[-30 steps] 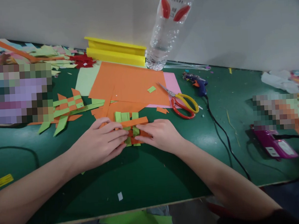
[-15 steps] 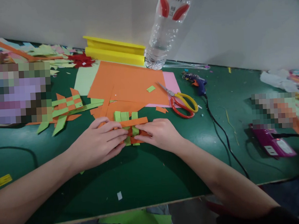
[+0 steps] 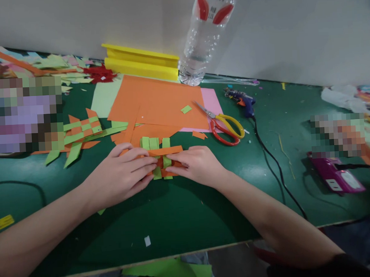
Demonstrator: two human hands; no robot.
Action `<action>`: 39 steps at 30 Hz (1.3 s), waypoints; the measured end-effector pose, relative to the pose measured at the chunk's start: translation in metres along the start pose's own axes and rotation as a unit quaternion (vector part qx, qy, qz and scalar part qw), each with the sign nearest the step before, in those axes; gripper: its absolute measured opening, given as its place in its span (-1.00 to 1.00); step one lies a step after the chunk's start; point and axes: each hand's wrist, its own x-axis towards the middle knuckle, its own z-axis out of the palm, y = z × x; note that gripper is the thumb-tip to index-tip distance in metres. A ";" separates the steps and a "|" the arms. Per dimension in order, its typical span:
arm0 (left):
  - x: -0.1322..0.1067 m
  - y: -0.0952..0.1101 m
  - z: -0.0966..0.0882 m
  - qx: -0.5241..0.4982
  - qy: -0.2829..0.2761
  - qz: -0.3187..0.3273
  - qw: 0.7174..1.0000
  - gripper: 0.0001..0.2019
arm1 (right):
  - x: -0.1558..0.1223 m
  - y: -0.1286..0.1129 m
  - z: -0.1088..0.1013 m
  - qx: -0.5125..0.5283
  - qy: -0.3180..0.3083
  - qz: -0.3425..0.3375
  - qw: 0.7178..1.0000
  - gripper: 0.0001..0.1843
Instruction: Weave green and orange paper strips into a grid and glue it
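Head view: small woven paper piece (image 3: 167,161) at mid-table, near the front edge of the orange sheet, lying between and partly under both hands. Lime-green strips (image 3: 154,143) run away from the wearer, three upper ends countable; at least two orange strips (image 3: 168,150) cross them, the far one sitting slightly raised. Weave looks loose, ends uneven; its left part is hidden. Left hand (image 3: 121,171): fingers close together, laid over that side; cannot tell whether it pinches. Right hand (image 3: 198,163): thumb and forefinger tips on the weave, slightly apart; a pinch cannot be confirmed. Counted around: one second woven piece (image 3: 87,127) with pointed ends, left; one large orange sheet (image 3: 158,98); one pair of scissors (image 3: 213,116), red and yellow handles; one blue glue gun (image 3: 248,105); one clear plastic bottle (image 3: 202,44); one yellow folded paper channel (image 3: 141,69).
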 end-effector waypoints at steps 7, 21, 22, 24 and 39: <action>0.000 0.001 0.001 -0.015 -0.004 -0.002 1.000 -0.75 | 0.001 0.000 -0.001 0.003 0.003 -0.001 1.000 -0.64; -0.002 0.000 0.003 -0.035 -0.027 -0.002 0.999 -0.72 | 0.002 -0.001 -0.003 0.004 -0.020 0.009 1.000 -0.65; -0.002 0.000 0.004 -0.038 -0.030 -0.001 0.999 -0.71 | 0.002 -0.001 -0.003 0.005 -0.021 0.010 1.000 -0.65; -0.001 0.001 0.003 -0.040 -0.028 0.002 0.999 -0.70 | 0.002 -0.002 -0.004 0.005 -0.021 0.012 1.000 -0.66; -0.002 0.002 0.001 -0.098 -0.039 -0.006 0.994 -0.63 | 0.003 -0.002 -0.004 -0.001 -0.033 0.012 0.999 -0.72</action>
